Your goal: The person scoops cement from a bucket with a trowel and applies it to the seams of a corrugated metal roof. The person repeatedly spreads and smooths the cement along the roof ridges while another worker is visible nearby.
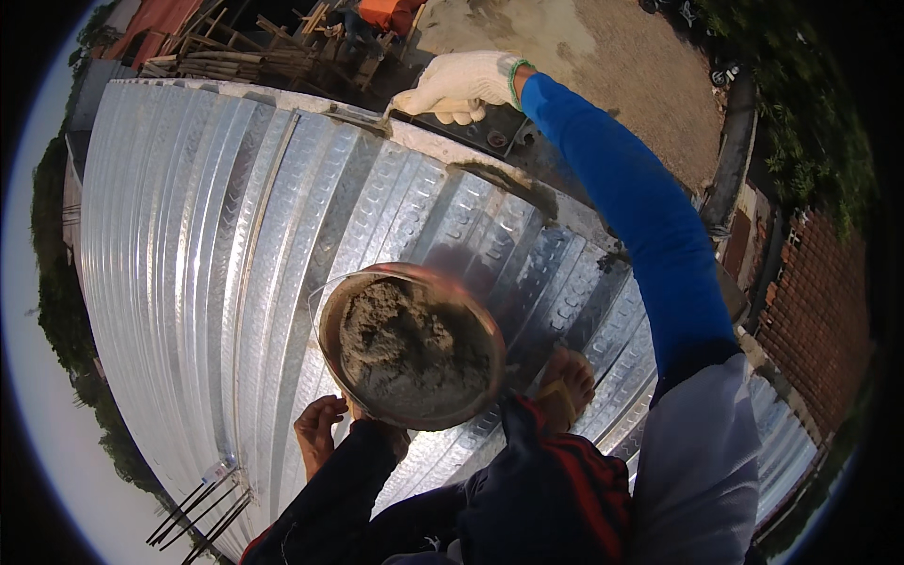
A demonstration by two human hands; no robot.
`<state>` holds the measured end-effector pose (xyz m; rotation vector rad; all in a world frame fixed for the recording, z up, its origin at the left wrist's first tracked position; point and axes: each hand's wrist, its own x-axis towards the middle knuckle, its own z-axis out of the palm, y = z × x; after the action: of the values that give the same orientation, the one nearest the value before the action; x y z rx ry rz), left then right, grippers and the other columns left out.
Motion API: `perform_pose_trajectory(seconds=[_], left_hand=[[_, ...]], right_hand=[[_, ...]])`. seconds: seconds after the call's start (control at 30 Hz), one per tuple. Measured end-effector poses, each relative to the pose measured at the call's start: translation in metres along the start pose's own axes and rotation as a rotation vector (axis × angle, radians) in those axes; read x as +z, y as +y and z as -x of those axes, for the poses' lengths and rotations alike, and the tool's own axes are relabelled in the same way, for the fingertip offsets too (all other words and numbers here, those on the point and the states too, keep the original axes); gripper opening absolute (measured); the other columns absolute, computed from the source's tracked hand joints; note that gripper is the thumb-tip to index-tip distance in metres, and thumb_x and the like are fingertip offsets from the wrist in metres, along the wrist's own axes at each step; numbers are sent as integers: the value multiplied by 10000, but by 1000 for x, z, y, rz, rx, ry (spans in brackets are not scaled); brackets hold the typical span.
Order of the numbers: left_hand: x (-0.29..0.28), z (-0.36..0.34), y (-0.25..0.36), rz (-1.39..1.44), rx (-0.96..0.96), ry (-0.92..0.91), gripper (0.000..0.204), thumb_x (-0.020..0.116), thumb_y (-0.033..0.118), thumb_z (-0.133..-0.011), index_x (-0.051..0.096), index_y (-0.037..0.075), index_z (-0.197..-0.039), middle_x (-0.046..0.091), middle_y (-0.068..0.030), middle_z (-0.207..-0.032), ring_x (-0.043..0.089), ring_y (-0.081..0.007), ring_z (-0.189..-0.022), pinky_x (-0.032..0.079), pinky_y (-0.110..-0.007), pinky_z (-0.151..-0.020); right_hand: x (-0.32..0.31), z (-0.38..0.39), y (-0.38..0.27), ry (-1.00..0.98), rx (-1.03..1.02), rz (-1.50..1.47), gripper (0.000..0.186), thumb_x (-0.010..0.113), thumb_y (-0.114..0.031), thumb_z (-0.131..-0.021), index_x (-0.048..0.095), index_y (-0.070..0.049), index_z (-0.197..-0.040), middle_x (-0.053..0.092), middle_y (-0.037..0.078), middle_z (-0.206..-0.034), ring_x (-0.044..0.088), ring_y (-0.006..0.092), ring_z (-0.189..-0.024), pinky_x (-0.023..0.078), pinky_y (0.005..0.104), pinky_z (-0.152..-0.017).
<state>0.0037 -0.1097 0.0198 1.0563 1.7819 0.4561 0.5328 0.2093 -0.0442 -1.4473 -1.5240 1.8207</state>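
Observation:
At the upper middle, my right hand [460, 87], in a white knitted glove with a green cuff, is closed around the handle of a trowel. The trowel's bent metal shank and blade [362, 122] lie along the mortar-covered top edge of the wall [443, 146]; the handle is hidden in my glove. My bare left hand [320, 428] is beside the bucket's lower left side, fingers curled; whatever they hold, if anything, is hidden. A round reddish bucket [490, 325] with a wire handle stands in front of me, holding wet grey mortar [405, 348].
Ribbed metal decking [198, 235] spreads around my sandaled foot [565, 386]. Steel bars [198, 513] stick out at lower left. Beyond the wall edge, the ground [603, 85] lies lower, with stacked timber [254, 56] and someone in orange [388, 13]. A brick surface [815, 301] is at right.

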Motion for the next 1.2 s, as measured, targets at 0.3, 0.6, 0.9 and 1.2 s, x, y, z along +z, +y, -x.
perform_pose_trajectory(seconds=[0.3, 0.6, 0.9, 1.2], left_hand=[[-5, 11, -16, 44, -45, 59, 267, 684, 219, -1042, 763, -17, -1139, 799, -145, -1002, 756, -222, -952, 578, -359, -869], [20, 5, 9, 46, 70, 19, 227, 672, 153, -1066, 757, -31, -1169, 798, -141, -1010, 738, -199, -963, 538, -355, -900], [31, -13, 3, 131, 111, -29, 286, 690, 176, -1066, 735, -60, -1220, 785, -125, -1031, 715, -204, -935, 541, -364, -917], [29, -14, 2, 153, 128, -61, 257, 678, 139, -1071, 735, -44, -1243, 781, -119, -1119, 715, -184, -1052, 545, -356, -984]], right_hand=[[-3, 167, 17, 214, 244, 243, 371, 728, -390, -951, 657, -26, -930, 586, 24, -683, 522, 111, -481, 365, 290, -407], [37, 250, 5, 333, 205, 163, 397, 728, -387, -966, 650, -5, -1045, 603, 19, -708, 521, 69, -491, 403, 265, -428], [33, 267, 31, 356, 306, 259, 489, 702, -372, -986, 674, 80, -1170, 643, 72, -805, 621, 132, -665, 513, 318, -617], [89, 276, -8, 395, 198, 507, 471, 840, -218, -834, 668, -24, -1227, 710, 137, -943, 682, 191, -810, 547, 369, -763]])
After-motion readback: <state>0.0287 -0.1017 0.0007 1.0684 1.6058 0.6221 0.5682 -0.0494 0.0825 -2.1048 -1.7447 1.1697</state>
